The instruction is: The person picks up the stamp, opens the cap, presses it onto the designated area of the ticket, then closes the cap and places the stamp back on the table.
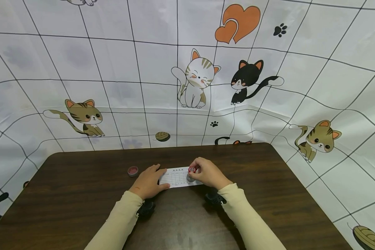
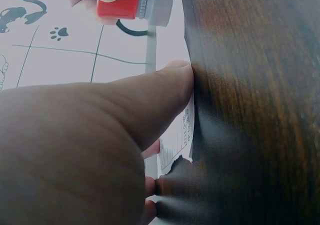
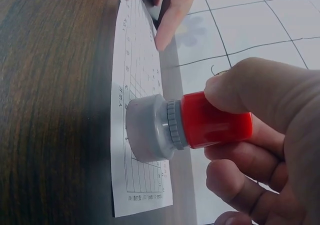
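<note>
My right hand (image 1: 208,174) pinches the red handle of a round stamp (image 3: 216,119) between thumb and fingers. The stamp stands upright, its grey base right at the lined part of a printed paper form (image 1: 176,178). At the form's left end rests my left hand (image 1: 149,181), thumb on the near edge and fingers toward the far edge. In the left wrist view the thumb (image 2: 165,87) lies straight along the paper, whose end there is torn. The stamp's printing face is hidden.
A small round reddish cap or dish (image 1: 132,171) sits on the dark wooden table (image 1: 81,194), left of my left hand. Behind and to the right hangs a white cloth (image 1: 137,97) with cat drawings and grid lines.
</note>
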`<state>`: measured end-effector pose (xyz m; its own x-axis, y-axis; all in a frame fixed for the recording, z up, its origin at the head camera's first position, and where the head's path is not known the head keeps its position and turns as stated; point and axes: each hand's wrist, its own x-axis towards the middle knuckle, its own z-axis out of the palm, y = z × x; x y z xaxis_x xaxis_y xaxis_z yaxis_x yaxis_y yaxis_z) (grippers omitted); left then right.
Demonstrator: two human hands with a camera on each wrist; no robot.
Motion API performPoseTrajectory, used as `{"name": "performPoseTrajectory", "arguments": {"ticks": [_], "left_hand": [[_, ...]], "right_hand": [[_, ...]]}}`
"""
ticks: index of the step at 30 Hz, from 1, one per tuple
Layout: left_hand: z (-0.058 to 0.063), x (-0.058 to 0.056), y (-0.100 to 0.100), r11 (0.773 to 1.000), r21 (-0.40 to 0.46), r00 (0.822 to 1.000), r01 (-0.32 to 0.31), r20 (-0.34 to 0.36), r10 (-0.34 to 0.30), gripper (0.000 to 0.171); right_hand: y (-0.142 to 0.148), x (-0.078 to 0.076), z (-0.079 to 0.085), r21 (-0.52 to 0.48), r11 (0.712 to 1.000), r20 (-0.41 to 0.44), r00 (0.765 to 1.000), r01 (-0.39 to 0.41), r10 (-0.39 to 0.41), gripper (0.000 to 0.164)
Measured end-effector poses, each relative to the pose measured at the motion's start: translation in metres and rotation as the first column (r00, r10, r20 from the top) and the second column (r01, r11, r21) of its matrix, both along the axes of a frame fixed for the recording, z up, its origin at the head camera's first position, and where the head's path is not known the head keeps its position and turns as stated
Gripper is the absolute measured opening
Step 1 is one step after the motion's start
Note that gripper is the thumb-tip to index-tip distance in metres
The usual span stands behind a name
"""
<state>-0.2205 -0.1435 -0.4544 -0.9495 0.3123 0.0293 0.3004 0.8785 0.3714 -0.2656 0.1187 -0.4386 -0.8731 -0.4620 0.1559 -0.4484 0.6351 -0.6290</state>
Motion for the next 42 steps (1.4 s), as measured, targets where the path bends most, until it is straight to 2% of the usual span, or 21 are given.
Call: {"name": "performPoseTrajectory", "arguments": {"ticks": [12,22,33,42], "left_hand": [[0.0008,-0.0004,0.0003,1.000,-0.010,1.000,0.005,-0.007,-0.005,0.068],[0.0011,-0.0006,0.0004,1.000,0.002,1.000,-0.013,0.015,0.013,0.066],[0.0030,0.0013,0.0006,1.000,0.002,1.000,-0.017,0.007,0.017,0.066],[0.0036,0.0022,0.0008,1.000,0.006,1.000,-0.016,0.003,0.016,0.066]], "right_hand": [[-0.0003,-0.0001,0.0011,0.014,1.000,0.003,1.000,0.005,-0.005,0.011],[-0.0022,0.0028,0.0038,0.024,1.000,0.003,1.000,0.016,-0.016,0.012],[-0.0040,0.0032,0.0049,0.083,0.996,-0.030,0.999,0.038,-0.036,0.013],[-0.0026,0.0027,0.0037,0.062,0.998,-0.024,0.999,0.023,-0.022,0.013]]}}
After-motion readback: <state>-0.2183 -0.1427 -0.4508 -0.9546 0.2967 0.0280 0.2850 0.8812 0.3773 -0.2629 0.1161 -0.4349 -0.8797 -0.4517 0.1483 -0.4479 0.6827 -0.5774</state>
